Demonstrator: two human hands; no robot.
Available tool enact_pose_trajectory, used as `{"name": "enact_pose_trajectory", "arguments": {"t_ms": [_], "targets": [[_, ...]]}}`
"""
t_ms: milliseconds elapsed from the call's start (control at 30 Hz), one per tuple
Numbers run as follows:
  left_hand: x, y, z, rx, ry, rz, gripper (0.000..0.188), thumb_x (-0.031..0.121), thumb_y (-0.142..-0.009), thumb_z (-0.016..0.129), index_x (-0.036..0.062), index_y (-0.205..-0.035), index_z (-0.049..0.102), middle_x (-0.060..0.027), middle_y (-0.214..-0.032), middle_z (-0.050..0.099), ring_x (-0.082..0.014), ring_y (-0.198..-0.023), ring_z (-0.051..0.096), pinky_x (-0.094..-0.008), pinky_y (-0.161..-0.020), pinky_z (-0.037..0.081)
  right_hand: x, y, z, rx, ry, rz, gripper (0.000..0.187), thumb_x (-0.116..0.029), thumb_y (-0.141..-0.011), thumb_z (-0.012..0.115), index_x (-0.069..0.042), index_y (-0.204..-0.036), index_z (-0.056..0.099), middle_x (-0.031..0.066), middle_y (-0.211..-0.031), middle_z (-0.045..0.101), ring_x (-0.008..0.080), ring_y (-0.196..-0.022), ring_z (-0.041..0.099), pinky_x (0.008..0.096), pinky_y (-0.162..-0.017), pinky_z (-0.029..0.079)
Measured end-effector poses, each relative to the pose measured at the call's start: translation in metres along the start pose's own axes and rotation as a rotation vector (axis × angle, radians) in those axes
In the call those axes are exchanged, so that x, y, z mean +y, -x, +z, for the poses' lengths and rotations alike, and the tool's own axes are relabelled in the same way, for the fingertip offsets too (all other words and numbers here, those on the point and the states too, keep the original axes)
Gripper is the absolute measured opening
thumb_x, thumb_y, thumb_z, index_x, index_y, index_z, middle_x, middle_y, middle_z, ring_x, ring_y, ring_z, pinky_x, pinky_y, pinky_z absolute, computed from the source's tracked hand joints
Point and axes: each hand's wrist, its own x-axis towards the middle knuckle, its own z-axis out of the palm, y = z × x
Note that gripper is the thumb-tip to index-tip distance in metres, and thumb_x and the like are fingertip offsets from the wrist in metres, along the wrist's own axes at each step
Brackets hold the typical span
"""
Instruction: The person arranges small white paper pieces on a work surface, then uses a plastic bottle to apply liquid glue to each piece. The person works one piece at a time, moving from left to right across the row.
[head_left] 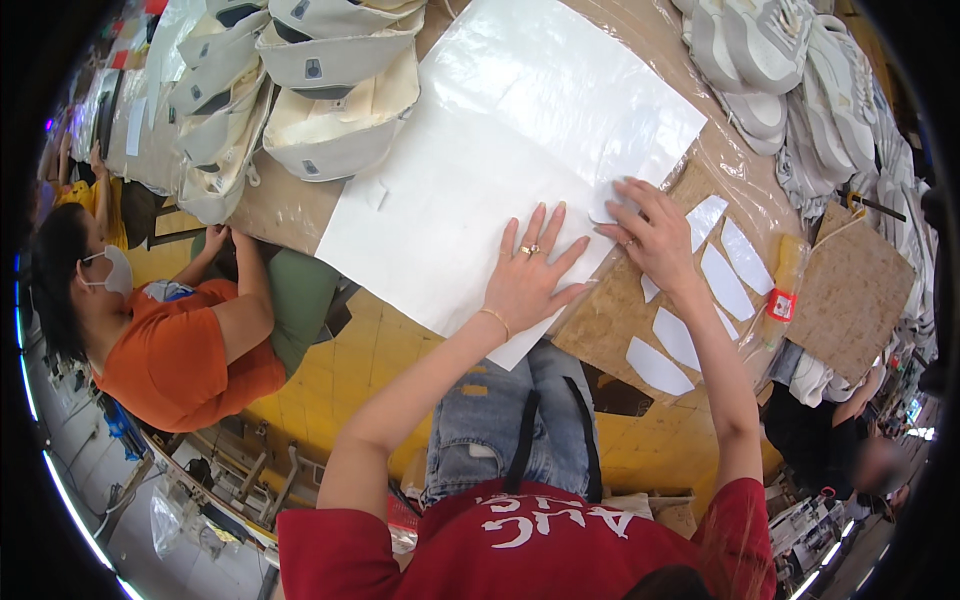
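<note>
As it lies, the white sheet point(480, 140) slants lengthwise toward upper right.

My head camera looks down, close, from the near side of the white sheet point(520, 130); edges beyond it seem warped.

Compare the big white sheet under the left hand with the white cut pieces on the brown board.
The white sheet is far larger than any of the cut pieces. The white sheet has long, mostly straight edges; the cut pieces have curved outlines. The white sheet is single, while there are several cut pieces. Both are white.
</note>
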Motion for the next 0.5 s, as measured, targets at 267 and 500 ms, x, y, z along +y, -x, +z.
{"name": "enact_pose_trajectory", "arguments": {"t_ms": [267,500], "targets": [[0.0,0.002,0.005,-0.007,-0.032,-0.001,0.058,0.055,-0.088,0.057,0.027,-0.138,0.052,-0.0173,-0.157,0.024,-0.0362,-0.146,0.018,-0.0553,-0.115,0.01,0.055,-0.04,-0.031,0.35,-0.717,0.9,0.023,-0.027,-0.092,0.068,-0.005,-0.086,0.067,-0.0024,-0.073,0.06,0.0054,-0.067,0.05,0.0215,-0.06,0.039],[0.002,-0.006,-0.015,-0.019,-0.003,-0.032,0.06,0.056,-0.088,0.056,0.0193,-0.136,0.054,-0.0179,-0.155,0.027,-0.0363,-0.145,0.022,-0.054,-0.115,0.013,0.11,-0.079,-0.119,0.7,-1.1,0.775,0.023,-0.025,-0.099,0.057,-0.002,-0.099,0.06,0.0017,-0.09,0.063,0.0077,-0.067,0.059,0.0197,-0.055,0.042]]}}
